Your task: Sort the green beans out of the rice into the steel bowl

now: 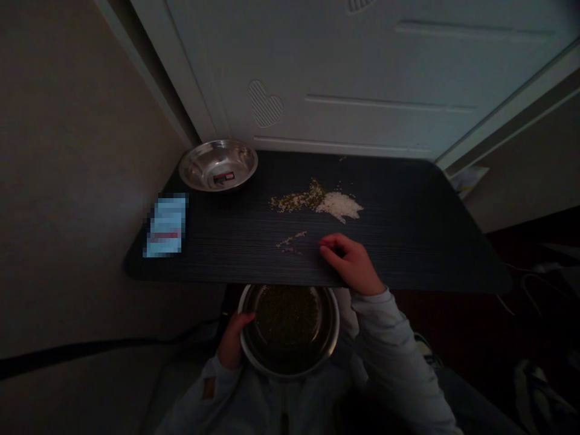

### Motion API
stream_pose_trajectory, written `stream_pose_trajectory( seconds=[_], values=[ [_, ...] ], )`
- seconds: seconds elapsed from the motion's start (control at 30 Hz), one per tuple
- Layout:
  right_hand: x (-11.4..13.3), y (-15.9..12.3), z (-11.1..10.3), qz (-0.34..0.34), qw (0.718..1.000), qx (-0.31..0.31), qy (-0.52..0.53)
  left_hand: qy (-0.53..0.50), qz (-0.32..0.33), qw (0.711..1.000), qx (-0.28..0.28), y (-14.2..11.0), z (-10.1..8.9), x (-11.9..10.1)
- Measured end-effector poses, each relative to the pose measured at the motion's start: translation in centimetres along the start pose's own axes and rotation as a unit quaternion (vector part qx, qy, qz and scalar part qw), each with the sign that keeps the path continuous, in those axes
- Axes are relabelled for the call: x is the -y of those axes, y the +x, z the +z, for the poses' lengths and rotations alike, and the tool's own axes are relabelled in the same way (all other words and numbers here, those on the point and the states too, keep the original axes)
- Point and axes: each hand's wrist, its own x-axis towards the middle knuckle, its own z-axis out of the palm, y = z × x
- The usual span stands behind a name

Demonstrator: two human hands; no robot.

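My left hand (234, 339) grips the left rim of a steel bowl (334, 338), thumb over the edge. The bowl is on my lap, tucked against the table's front edge, with a layer of small green beans (287, 314) inside. Over the front of the dark table, my right hand (351, 261) has its fingertips pinched together near the surface; whether a grain is between them is too small to make out. Just left of those fingers lie a few scattered white grains (292, 240). Farther back, a heap of white rice (339, 205) touches a patch of green beans mixed with rice (301, 198).
A second steel bowl (218, 166) with a label inside stands at the table's back left corner. In front of it lies a phone (167, 226) with a blurred screen. The dark tabletop (421, 229) meets a white panel (362, 72) behind. Shoes and cables are at the lower right.
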Motion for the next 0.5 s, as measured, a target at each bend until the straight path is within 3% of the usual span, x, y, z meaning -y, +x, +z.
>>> stream_pose_trajectory(
  seconds=[0.17, 0.5],
  values=[
    [-0.12, 0.01, 0.07, -0.01, 1.0, 0.009, -0.013, 0.0, 0.008, 1.0, 0.007, 0.69, -0.61, 0.98],
    [0.05, 0.14, 0.14, -0.018, 0.999, 0.008, -0.037, 0.009, 0.033, 0.999, -0.006, 0.45, -0.57, 0.65]
  ],
)
